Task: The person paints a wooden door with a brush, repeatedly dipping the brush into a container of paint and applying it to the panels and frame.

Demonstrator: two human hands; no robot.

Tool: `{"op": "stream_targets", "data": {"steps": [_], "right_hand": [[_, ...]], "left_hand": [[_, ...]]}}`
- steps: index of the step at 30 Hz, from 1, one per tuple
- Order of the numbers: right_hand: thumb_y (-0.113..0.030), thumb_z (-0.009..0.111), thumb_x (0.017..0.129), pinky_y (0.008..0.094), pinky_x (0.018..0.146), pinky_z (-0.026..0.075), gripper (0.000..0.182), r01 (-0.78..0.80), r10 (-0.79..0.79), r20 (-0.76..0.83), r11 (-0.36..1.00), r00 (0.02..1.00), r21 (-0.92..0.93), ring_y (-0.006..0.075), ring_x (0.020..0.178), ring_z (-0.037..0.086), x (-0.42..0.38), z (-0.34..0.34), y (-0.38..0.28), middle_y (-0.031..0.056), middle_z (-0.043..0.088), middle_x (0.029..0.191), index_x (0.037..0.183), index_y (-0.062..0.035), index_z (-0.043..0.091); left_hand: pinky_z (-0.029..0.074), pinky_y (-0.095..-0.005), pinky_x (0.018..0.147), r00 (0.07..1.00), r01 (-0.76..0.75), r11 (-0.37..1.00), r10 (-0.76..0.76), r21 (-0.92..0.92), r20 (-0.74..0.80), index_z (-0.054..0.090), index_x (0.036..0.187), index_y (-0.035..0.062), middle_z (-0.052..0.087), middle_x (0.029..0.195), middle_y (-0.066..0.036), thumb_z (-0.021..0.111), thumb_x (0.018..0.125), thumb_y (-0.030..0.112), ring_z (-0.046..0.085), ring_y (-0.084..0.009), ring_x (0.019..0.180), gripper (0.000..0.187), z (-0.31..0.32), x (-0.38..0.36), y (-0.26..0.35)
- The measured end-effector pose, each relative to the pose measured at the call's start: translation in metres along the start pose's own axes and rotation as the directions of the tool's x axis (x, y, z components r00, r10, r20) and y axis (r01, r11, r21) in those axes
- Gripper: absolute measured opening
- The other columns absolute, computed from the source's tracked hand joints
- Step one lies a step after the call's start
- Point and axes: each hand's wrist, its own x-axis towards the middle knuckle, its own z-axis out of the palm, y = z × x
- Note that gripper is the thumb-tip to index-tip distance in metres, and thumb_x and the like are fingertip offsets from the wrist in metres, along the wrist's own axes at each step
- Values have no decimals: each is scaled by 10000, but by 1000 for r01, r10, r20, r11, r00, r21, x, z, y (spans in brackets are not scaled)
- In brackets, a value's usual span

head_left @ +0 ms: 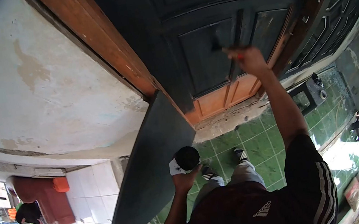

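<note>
My right hand (251,60) is closed around the handle of a paintbrush (224,50), its dark bristles against a panel of the wooden door (210,72). Dark paint covers most of that door, while its bottom strip shows bare orange-brown wood. Low in front of my body, my left hand (185,179) is wrapped round a white paint can (179,166) spotted with dark drips. Dark paint fills the can's round opening. The fingers on its far side are partly hidden.
A dark board (151,172), perhaps a door leaf, stands out at my left beside the orange-brown door frame (101,35). Green tiles (258,142) cover the floor under my feet. A black frame-like object (307,95) lies at the right. A brown sofa (43,197) stands at the far left.
</note>
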Motion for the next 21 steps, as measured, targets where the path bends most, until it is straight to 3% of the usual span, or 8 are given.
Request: {"op": "stream_targets", "data": {"steps": [3,6,8,11,13,16,18,21], "right_hand": [[-165,777,964,461,724,609,256,5,-12,-361,1000,932,-19,322,877,773,17,-29,-6,115,803,1167,1217,-130,801],[-130,792,935,454,719,606,266,116,-228,-445,957,866,-264,305,879,778,-31,5,9,121,794,1201,1195,-77,795],[-122,786,924,449,728,602,271,137,-189,-236,966,953,-220,299,845,771,-64,52,34,129,782,1226,1187,-56,789],[-171,788,930,465,751,603,228,129,-126,42,988,991,-81,317,844,770,-108,109,61,139,790,1141,1138,-77,796],[-185,781,939,465,753,608,201,85,-82,294,996,952,1,324,854,772,-122,118,65,156,792,1084,1116,-90,802],[-181,776,945,458,767,619,165,193,-156,480,981,863,-28,340,888,775,-83,106,81,174,788,1009,1087,-104,810],[-161,761,957,448,793,628,163,96,-154,463,984,873,147,354,921,778,-38,80,94,181,791,1014,1101,-108,817],[-111,765,949,434,813,631,179,208,-245,126,945,961,251,357,939,783,29,9,81,162,801,1037,1120,-92,813]], "left_hand": [[568,-378,1005,1000,13,999,-12,32,-10,678,1234,25,748,1192,-104,973,706,80,726,-233,1102,607,18,0,6],[564,-384,1019,997,-7,998,12,57,-81,663,1266,27,745,1206,-107,979,703,93,723,-245,1115,649,41,-3,23],[567,-389,1007,980,-14,1000,19,24,-199,667,1266,27,749,1198,-105,984,693,94,725,-243,1103,658,70,-6,21],[573,-395,985,941,-1,1000,-5,-20,-338,683,1249,25,760,1176,-102,990,673,90,731,-233,1077,656,110,-21,9],[572,-394,992,939,3,999,-14,-33,-342,680,1264,24,760,1176,-103,990,671,89,731,-237,1080,673,132,-29,11],[569,-388,1005,893,97,995,-93,-13,-441,674,1283,21,757,1184,-106,984,671,70,726,-241,1095,687,175,-47,9],[567,-384,1015,881,95,993,-114,-63,-460,669,1296,20,750,1208,-107,980,673,59,721,-241,1111,698,203,-56,-2],[563,-389,1048,880,77,995,-98,-64,-465,600,1404,15,738,1279,-132,994,701,155,722,-242,1161,818,235,-69,-21]]}}
